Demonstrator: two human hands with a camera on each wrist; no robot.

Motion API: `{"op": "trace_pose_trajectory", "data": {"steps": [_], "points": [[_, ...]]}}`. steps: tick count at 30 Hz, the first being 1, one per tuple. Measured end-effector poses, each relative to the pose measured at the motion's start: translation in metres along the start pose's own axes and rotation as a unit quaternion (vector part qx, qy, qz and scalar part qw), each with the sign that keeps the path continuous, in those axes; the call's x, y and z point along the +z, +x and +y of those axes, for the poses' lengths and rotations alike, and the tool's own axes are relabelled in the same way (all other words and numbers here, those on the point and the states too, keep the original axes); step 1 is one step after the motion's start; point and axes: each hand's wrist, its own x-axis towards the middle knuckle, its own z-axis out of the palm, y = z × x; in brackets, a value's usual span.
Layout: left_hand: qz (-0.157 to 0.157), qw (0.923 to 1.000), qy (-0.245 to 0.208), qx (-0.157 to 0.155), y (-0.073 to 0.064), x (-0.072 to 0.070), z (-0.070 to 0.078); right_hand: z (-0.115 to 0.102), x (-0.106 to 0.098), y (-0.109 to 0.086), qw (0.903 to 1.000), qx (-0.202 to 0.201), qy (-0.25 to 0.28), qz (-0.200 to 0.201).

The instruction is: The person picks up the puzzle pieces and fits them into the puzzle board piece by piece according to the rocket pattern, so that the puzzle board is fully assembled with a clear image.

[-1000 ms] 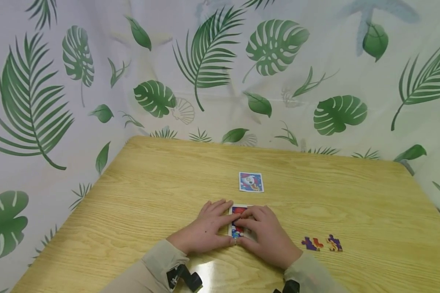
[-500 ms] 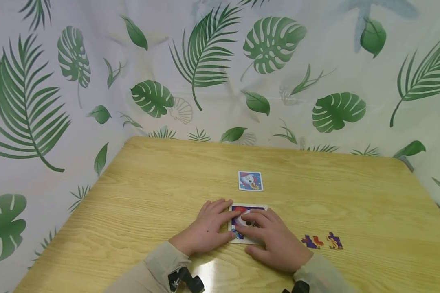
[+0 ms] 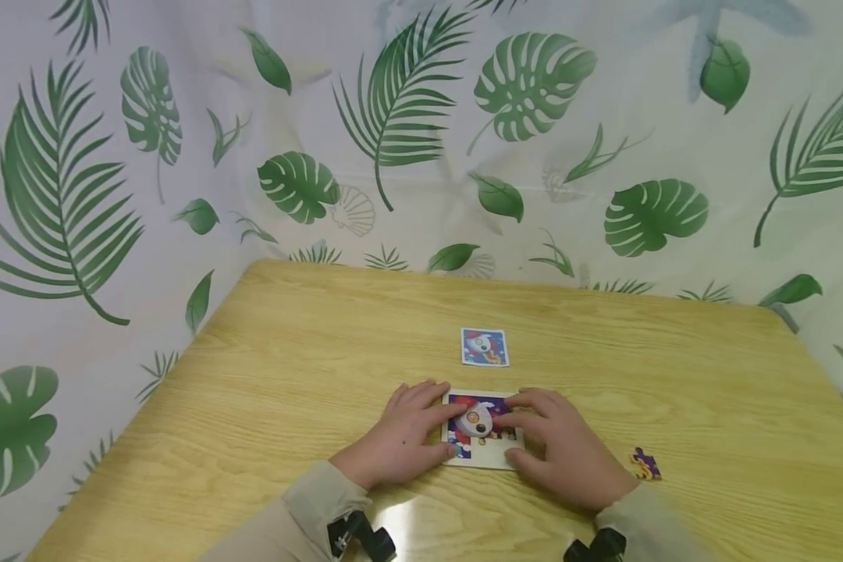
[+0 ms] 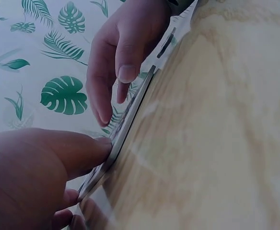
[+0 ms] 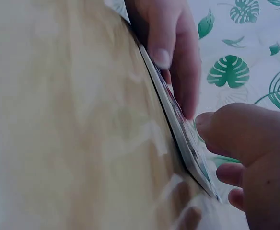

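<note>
Head: at six o'clock from the card (image 3: 485,347), the puzzle board (image 3: 487,457) is flanked by the left hand (image 3: 402,433) at nine, straight-fingered, and the right hand (image 3: 569,451) at three. Left wrist: the puzzle board is touched by the left thumb (image 4: 85,152). Right wrist: nothing is seen held.

There are two hands, one left hand (image 3: 405,433) and one right hand (image 3: 569,449), two sleeves (image 3: 316,499), two black wrist devices (image 3: 358,535), one puzzle board (image 3: 488,455) between the hands, one picture card (image 3: 485,347) farther off, one loose puzzle piece (image 3: 646,465) at right, and one table (image 3: 295,351).
</note>
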Motion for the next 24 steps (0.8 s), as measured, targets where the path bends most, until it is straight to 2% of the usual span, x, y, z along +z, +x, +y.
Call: {"op": "trace_pose_trajectory", "data": {"steps": [6,13,17,24], "points": [[-0.001,1.0000,-0.007,-0.004,-0.002,-0.001,-0.001,0.022,-0.017,-0.011,0.9999,0.008,-0.012,0.004],[-0.020,0.9997,-0.012,-0.006,0.000,-0.003,-0.002,0.045,-0.033,-0.042,0.9992,0.039,0.003,0.000],[-0.022,0.9997,-0.010,-0.005,0.000,-0.004,-0.002,0.053,-0.038,-0.056,0.9990,0.044,-0.006,-0.002],[-0.016,0.9998,-0.008,-0.003,0.000,-0.002,-0.004,0.068,-0.048,-0.070,0.9975,0.062,-0.014,-0.029]]}}
